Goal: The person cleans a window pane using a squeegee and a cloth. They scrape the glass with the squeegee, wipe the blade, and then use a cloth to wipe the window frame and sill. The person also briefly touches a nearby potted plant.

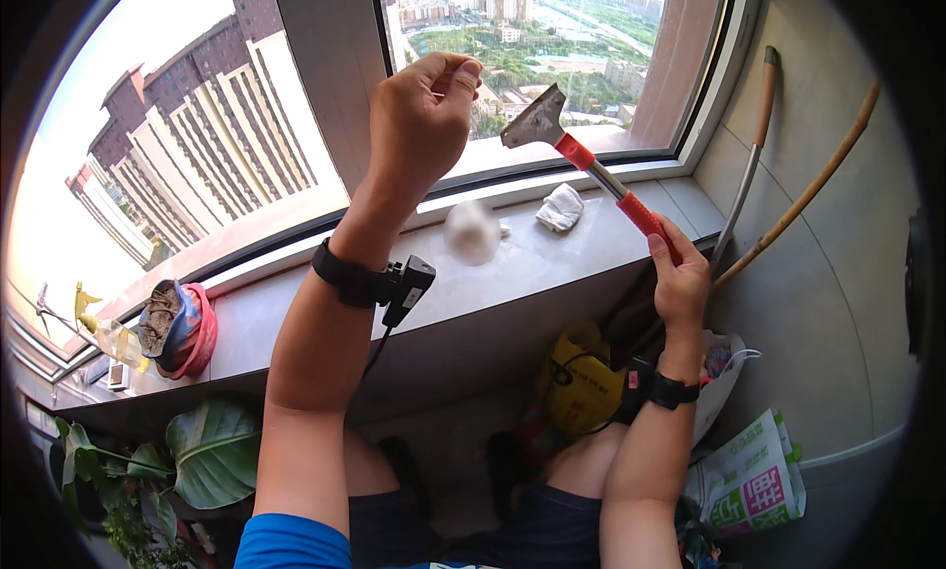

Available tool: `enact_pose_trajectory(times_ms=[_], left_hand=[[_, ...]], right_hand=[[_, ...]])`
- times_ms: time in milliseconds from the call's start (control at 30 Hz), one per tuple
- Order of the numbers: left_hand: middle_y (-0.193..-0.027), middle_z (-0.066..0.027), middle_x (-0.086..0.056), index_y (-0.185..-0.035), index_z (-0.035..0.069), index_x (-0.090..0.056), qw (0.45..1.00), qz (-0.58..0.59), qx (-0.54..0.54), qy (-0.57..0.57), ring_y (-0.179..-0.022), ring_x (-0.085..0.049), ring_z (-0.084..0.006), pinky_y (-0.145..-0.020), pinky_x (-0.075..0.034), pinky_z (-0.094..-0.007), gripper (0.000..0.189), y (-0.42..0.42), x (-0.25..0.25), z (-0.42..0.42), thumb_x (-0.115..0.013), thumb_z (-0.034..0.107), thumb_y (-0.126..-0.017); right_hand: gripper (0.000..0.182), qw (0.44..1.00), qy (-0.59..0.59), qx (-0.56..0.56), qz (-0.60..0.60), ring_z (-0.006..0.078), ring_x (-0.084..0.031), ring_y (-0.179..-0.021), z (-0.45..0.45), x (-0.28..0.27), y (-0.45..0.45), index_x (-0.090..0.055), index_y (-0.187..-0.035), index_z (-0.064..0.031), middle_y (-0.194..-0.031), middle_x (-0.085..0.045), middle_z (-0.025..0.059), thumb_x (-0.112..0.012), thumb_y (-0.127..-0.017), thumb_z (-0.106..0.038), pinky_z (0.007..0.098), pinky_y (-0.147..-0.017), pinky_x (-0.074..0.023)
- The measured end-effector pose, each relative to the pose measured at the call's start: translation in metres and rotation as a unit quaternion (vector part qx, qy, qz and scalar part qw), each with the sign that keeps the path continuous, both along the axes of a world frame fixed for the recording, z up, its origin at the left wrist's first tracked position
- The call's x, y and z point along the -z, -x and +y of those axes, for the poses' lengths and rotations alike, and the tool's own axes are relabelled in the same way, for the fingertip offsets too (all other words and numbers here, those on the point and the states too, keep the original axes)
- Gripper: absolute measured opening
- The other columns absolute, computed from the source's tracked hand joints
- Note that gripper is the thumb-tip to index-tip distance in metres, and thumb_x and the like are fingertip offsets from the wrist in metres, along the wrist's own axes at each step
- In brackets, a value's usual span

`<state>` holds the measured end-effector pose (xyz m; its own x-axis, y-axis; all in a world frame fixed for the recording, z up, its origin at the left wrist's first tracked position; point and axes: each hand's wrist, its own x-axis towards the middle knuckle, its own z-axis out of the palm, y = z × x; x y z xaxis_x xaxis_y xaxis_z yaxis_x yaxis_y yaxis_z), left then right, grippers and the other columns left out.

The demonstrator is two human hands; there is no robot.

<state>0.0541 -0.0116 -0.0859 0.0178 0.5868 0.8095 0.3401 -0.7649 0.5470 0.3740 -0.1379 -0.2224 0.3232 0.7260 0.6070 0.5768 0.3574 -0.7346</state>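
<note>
My right hand [681, 277] grips the red lower handle of a scraper [550, 122] with a wide, worn metal head and a short steel shaft. The scraper's head points up and left, in front of the window pane. My left hand [425, 103] is raised near the window frame, its fingers curled with thumb and index together; a small pale bit shows between them, too small to name. Below on the tiled sill [288, 325] lie a folded white cloth [560, 208] and a blurred, whitish rounded thing [471, 233] I cannot identify.
A potted plant stub [174, 329] and a spray bottle [114, 340] stand on the sill at left. Large-leaved plants [214, 451] grow below. A metal-shafted pole [746, 162] and a wooden stick [813, 181] lean at right. A yellow bag [584, 384] and a printed bag [754, 480] sit low down.
</note>
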Motion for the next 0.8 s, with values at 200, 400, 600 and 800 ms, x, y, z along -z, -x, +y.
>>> enact_pose_trajectory(times_ms=[200,400,600,800], left_hand=[[-0.090,-0.0161,-0.081,-0.112,-0.002,-0.079,0.993,0.107,-0.036,0.018,-0.081,-0.078,-0.0174,-0.073,-0.060,-0.0309,0.022,-0.008,0.017,-0.013,-0.069,0.016,-0.104],[-0.079,-0.0131,-0.076,-0.107,-0.004,-0.078,0.988,0.122,-0.015,0.093,-0.069,-0.071,-0.0176,-0.065,-0.054,-0.0330,0.024,-0.010,0.025,-0.005,-0.069,0.018,-0.104],[-0.086,-0.0168,-0.079,-0.104,-0.004,-0.078,0.974,0.183,-0.034,0.126,-0.078,-0.075,-0.0246,-0.073,-0.057,-0.0382,0.024,-0.005,0.032,-0.004,-0.070,0.018,-0.101],[-0.097,-0.0218,-0.079,-0.107,-0.005,-0.078,0.926,0.309,-0.030,0.215,-0.091,-0.077,-0.0309,-0.085,-0.059,-0.0398,0.024,0.005,0.033,-0.001,-0.069,0.015,-0.098]], right_hand=[[0.037,1.000,0.002,-0.007,0.004,0.0164,-0.072,-0.102,0.001,-0.001,0.007,-0.073,-0.137,-0.0026,-0.116,-0.079,0.0128,-0.074,-0.106,-0.023,0.0304,-0.095,-0.0556],[0.037,1.000,0.023,0.016,0.010,0.0158,-0.071,-0.102,-0.003,-0.003,0.007,-0.074,-0.136,-0.0016,-0.115,-0.080,0.0121,-0.075,-0.105,-0.021,0.0293,-0.094,-0.0559],[0.037,0.999,0.013,-0.001,0.035,0.0155,-0.072,-0.101,-0.003,-0.001,0.004,-0.074,-0.136,-0.0015,-0.115,-0.080,0.0124,-0.076,-0.105,-0.021,0.0292,-0.094,-0.0562],[0.035,1.000,0.004,0.008,-0.001,0.0165,-0.072,-0.102,-0.001,-0.006,0.002,-0.074,-0.135,-0.0014,-0.115,-0.080,0.0136,-0.075,-0.105,-0.020,0.0311,-0.094,-0.0565]])
